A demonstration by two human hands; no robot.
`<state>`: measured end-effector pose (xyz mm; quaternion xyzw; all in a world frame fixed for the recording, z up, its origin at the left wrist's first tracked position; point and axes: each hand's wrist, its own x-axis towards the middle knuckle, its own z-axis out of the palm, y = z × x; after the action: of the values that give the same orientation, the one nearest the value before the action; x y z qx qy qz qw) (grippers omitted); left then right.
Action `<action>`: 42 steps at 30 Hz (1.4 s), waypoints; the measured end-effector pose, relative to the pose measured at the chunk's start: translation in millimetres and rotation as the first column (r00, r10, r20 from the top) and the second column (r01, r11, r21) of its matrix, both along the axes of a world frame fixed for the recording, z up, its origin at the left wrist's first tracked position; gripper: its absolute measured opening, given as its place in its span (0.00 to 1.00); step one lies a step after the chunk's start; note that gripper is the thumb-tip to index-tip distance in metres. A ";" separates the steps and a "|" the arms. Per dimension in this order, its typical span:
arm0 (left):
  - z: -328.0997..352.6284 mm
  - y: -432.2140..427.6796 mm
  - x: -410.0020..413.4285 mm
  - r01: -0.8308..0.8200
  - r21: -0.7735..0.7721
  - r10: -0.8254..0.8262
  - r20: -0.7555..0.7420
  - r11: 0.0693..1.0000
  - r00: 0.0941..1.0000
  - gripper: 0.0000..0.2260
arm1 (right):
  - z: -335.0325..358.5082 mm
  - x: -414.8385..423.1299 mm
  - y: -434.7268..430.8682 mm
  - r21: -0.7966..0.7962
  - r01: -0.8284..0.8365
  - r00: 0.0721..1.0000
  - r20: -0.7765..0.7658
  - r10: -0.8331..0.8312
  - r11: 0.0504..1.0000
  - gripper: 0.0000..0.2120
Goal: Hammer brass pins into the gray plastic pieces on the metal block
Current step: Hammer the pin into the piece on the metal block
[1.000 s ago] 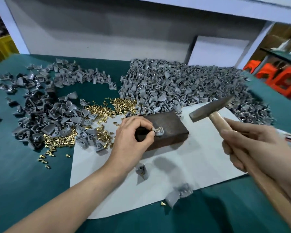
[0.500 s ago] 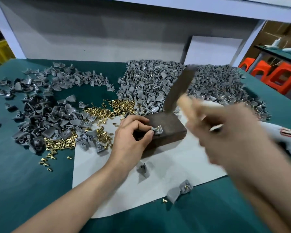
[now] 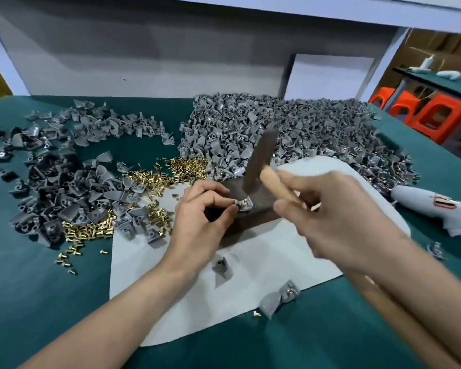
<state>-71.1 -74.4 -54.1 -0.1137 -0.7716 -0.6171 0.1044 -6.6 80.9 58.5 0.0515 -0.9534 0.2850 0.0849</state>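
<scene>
A dark metal block [image 3: 261, 209] sits on a pale sheet [image 3: 264, 267]. On its top lies a small gray plastic piece [image 3: 244, 203], pinched at its left end by my left hand [image 3: 200, 222]. My right hand [image 3: 338, 219] grips the wooden handle of a hammer [image 3: 258, 161]. The hammer's dark head stands nearly upright, with its lower end on or just above the piece. Motion blur softens the right hand and the hammer. Loose brass pins [image 3: 155, 179] lie left of the block.
A large heap of gray pieces [image 3: 290, 134] fills the back of the green table; darker pieces [image 3: 51, 193] spread at left with more brass pins [image 3: 88, 230]. Two gray pieces [image 3: 221, 267] [image 3: 277, 296] lie on the sheet's near part. A pale tool [image 3: 434, 209] lies at right.
The hammer swung from the raised position at right down and left onto the block. My right hand came in with it. My left hand stayed pinching the piece.
</scene>
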 end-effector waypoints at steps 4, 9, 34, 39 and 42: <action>-1.5 1.4 0.8 0.004 0.028 -0.005 0.061 1.000 0.998 0.08 | 29.8 3.0 12.9 -0.179 -0.004 0.984 -0.177 -0.028 0.984 0.13; 2.5 0.3 4.8 0.036 0.079 -0.040 0.049 0.996 0.998 0.06 | -12.1 -9.7 33.2 -0.626 0.076 0.994 0.112 -0.007 0.776 0.12; 7.5 -4.6 11.0 0.035 -0.039 -0.032 0.071 0.999 0.997 0.05 | -87.4 -31.0 70.9 -0.892 0.398 0.908 0.416 0.048 0.215 0.09; 38.9 8.0 4.6 0.073 -0.261 -0.077 -0.005 0.963 0.997 0.06 | -96.7 -29.3 58.1 -0.887 0.342 0.940 0.325 -0.106 0.309 0.07; 80.1 28.3 -44.9 0.038 -0.134 -0.033 0.038 0.990 0.999 0.10 | -98.9 -31.3 56.0 -0.881 0.330 0.943 0.287 -0.171 0.339 0.09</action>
<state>-116.0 -46.1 26.0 -0.1232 -0.8111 -0.5672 0.0719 -37.9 136.9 -40.4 -0.1718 -0.6331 0.7512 0.0731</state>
